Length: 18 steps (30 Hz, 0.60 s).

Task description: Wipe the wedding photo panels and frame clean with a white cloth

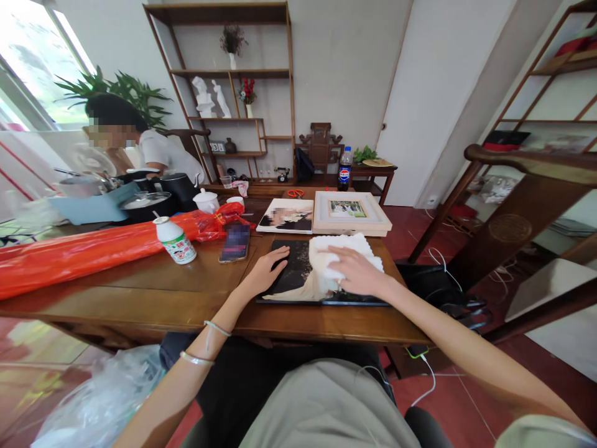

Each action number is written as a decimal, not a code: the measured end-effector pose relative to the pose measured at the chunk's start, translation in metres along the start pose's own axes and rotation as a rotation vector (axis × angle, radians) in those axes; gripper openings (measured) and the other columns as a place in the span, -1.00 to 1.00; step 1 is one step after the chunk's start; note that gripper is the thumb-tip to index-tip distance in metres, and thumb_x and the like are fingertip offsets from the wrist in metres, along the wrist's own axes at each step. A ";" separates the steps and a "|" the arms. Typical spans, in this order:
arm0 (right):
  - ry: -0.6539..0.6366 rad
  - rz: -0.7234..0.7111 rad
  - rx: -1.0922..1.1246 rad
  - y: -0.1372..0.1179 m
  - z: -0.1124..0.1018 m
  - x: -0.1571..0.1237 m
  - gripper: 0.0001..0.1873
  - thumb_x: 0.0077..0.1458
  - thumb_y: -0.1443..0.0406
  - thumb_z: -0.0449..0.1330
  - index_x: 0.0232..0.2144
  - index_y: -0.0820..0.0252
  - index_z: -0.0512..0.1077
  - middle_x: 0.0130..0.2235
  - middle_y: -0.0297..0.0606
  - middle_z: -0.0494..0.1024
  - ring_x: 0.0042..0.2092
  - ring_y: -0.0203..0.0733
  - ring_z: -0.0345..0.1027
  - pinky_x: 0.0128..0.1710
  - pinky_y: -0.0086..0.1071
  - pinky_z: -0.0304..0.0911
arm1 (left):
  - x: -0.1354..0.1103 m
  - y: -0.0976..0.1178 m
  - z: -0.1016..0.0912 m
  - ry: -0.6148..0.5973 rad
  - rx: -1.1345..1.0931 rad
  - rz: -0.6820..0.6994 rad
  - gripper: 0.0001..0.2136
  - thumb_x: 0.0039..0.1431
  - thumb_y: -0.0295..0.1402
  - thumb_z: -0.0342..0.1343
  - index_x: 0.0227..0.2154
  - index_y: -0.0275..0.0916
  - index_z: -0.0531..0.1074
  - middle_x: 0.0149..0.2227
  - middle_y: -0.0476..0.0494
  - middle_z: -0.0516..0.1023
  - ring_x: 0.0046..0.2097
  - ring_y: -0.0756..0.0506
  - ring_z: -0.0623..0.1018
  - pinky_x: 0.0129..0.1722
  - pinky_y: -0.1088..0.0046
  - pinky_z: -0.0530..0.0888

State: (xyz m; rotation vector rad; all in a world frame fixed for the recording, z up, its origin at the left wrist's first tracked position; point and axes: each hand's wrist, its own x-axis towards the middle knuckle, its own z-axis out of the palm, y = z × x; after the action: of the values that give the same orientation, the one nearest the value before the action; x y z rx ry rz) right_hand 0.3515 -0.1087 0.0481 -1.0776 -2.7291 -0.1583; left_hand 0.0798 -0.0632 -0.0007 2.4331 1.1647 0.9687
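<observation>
My right hand (357,272) lies open on soft white cloth (342,246). My left hand (268,269) rests flat on the glossy photo (293,278).

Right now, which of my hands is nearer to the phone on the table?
Left. Your left hand lies flat on the dark panel, just right of the phone; your right hand lies on the white cloth, farther right.

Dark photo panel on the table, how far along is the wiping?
Underway. In hand: right hand presses white cloth onto the dark panel, left hand steadies its left edge. Done: cannot tell which parts are wiped. Left: possibly the framed picture and print behind, untouched.
</observation>
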 end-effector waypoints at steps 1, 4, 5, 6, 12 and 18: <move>-0.003 0.047 -0.021 0.012 0.001 0.004 -0.69 -0.10 0.40 0.09 -0.24 0.23 0.46 0.13 -0.01 0.28 0.18 0.07 0.06 0.06 -0.05 0.07 | 0.000 0.000 0.000 0.001 -0.004 -0.002 -0.63 0.21 -0.22 -0.10 -0.03 -0.27 0.39 0.09 -0.18 0.37 0.15 -0.14 0.33 0.17 0.21 0.23; -0.015 0.126 -0.073 0.035 0.003 0.011 -0.71 -0.08 0.39 0.09 -0.25 0.27 0.46 0.05 0.06 0.36 0.14 0.09 0.12 0.00 -0.08 0.13 | 0.000 0.000 0.000 0.008 -0.019 -0.002 -0.63 0.21 -0.21 -0.10 -0.04 -0.29 0.40 0.09 -0.20 0.38 0.15 -0.15 0.33 0.17 0.21 0.23; -0.014 0.128 -0.081 0.036 0.003 0.011 -0.70 -0.09 0.40 0.09 -0.24 0.27 0.46 0.06 0.05 0.35 0.15 0.09 0.10 0.01 -0.08 0.12 | 0.000 0.000 0.000 0.011 -0.023 -0.001 -0.63 0.21 -0.21 -0.09 -0.04 -0.30 0.40 0.09 -0.22 0.38 0.15 -0.15 0.33 0.17 0.21 0.22; -0.011 0.117 -0.082 0.033 0.002 0.010 -0.68 -0.10 0.41 0.09 -0.23 0.26 0.46 0.08 0.03 0.33 0.17 0.09 0.07 0.03 -0.06 0.10 | 0.000 0.000 0.000 0.013 -0.026 0.001 -0.63 0.21 -0.21 -0.09 -0.04 -0.31 0.40 0.09 -0.23 0.38 0.15 -0.15 0.33 0.17 0.21 0.22; -0.039 -0.071 -0.004 -0.034 -0.002 -0.019 -0.66 -0.15 0.39 0.12 -0.24 0.17 0.47 0.24 -0.17 0.10 0.25 0.11 -0.17 0.16 0.07 -0.18 | 0.000 0.000 0.002 0.023 -0.024 0.000 -0.63 0.20 -0.21 -0.09 -0.05 -0.30 0.41 0.08 -0.23 0.38 0.14 -0.15 0.35 0.17 0.21 0.23; -0.059 -0.176 0.066 -0.060 -0.002 -0.022 -0.65 -0.17 0.38 0.13 -0.24 0.17 0.47 0.24 -0.18 0.09 0.26 0.09 -0.21 0.18 0.04 -0.21 | 0.000 -0.002 0.002 0.017 -0.006 0.009 -0.63 0.21 -0.22 -0.11 -0.04 -0.31 0.40 0.08 -0.24 0.38 0.14 -0.14 0.34 0.17 0.23 0.23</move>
State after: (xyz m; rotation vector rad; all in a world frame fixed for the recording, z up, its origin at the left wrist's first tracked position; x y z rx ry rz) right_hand 0.3268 -0.1672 0.0440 -0.8376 -2.8582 -0.0631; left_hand 0.0803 -0.0621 -0.0030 2.4324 1.1552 0.9956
